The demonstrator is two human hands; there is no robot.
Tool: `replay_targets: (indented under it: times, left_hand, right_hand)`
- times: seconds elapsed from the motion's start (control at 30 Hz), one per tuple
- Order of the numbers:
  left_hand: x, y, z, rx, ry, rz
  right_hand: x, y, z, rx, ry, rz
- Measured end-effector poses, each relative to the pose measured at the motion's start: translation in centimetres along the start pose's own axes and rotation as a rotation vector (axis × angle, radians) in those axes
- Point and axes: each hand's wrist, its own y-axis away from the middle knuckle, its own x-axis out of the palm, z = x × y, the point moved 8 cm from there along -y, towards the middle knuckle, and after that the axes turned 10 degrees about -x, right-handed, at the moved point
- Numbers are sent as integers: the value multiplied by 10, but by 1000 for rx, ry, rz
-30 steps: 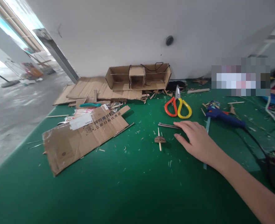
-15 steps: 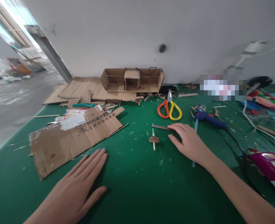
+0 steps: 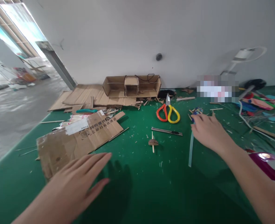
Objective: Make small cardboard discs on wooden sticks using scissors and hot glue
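My left hand (image 3: 76,180) is open, its fingers stretched out and thumb apart, hovering by the near corner of a printed cardboard piece (image 3: 65,146). A shadow falls on the table beside it. My right hand (image 3: 209,130) is closed over a blue glue gun (image 3: 193,119); the hand hides most of the gun. A translucent glue stick (image 3: 190,152) points toward me below it. A utility knife (image 3: 166,131) lies left of my right hand. Near it sits a small brown disc (image 3: 153,142) with a wooden stick through it. Scissors (image 3: 168,112) with red and yellow handles lie behind.
A cardboard box with compartments (image 3: 131,86) stands against the wall on flat cardboard sheets (image 3: 81,95). Scraps litter the green table (image 3: 146,186). On the right are a magenta device (image 3: 265,165), a white cord (image 3: 244,119) and coloured pieces. A teal-handled tool (image 3: 87,110) lies at left.
My right hand has let go of the utility knife and moved right onto the glue gun. My left hand has lifted off the table. The camera view has shifted slightly.
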Motion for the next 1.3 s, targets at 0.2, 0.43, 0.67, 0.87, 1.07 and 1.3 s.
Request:
replay_targets:
  times: [0.2,0.43,0.67,0.87,1.07,1.3]
  left_hand:
    - [38,-97,-95,83,269,126]
    - [60,-125,-98,-58,694,58]
    - [63,-127,-70,-183,1109,-87]
    - [52,-125,-82,-71,1074,-78]
    - [41,-121,-87,16,938,-183]
    - [49,-122,-87,-26,901,-91]
  right_hand:
    - [-18,-21,28,11,-122,-114]
    - [6,-15,58,-123,-426,-111]
    - [-13,-8,93,-275,-421,-109]
    - [-16,-5,114,-370,-471,-33]
    - [-22,-5,117,-396,-465,-51]
    - [-13,-9,102,-308,-331,30]
